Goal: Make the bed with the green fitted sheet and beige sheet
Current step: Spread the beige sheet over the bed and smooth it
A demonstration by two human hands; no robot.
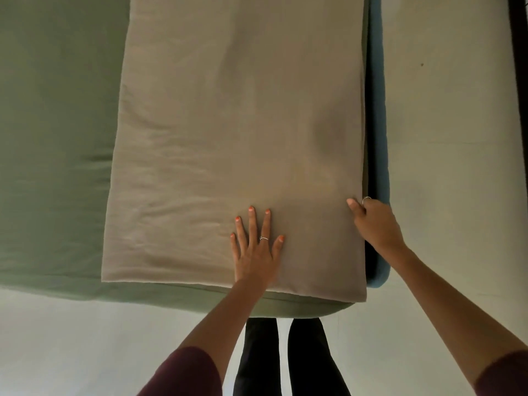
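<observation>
Pressing flat with spread fingers, the left hand rests on the beige sheet, folded over the green fitted sheet. At three o'clock, the right hand pinches its edge beside the blue bed frame; pale floor beyond.

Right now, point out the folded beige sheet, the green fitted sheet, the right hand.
folded beige sheet (228, 124), head view, middle of cloth
green fitted sheet (57, 138), head view, bare left area
right hand (374, 224), head view, back of hand

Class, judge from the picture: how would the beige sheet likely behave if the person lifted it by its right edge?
The beige sheet is probably floppy: soft creases show. It looks light and would likely drape from the right hand. It might slide over the green fitted sheet.
</observation>
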